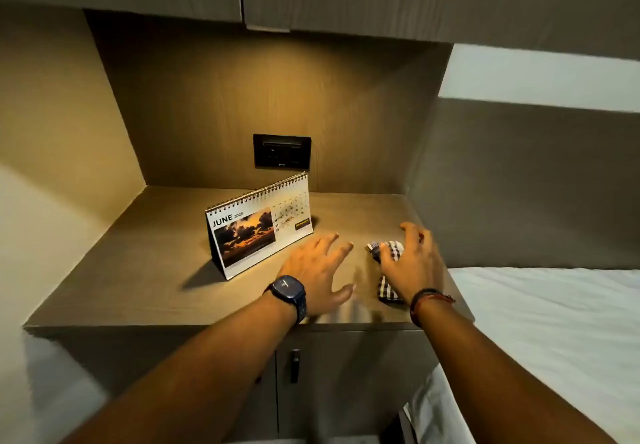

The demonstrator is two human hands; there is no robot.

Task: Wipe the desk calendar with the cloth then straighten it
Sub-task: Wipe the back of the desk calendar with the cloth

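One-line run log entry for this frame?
stage: reaching | right hand: open over cloth | left hand: open, empty | calendar: upright, skewed, untouched

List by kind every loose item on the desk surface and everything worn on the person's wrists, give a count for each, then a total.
Desk calendar: 1
Checked cloth: 1
Wristwatch, on the left wrist: 1
Wristbands, on the right wrist: at least 2, a dark one and a reddish one; the blur hides any more
Total: at least 5
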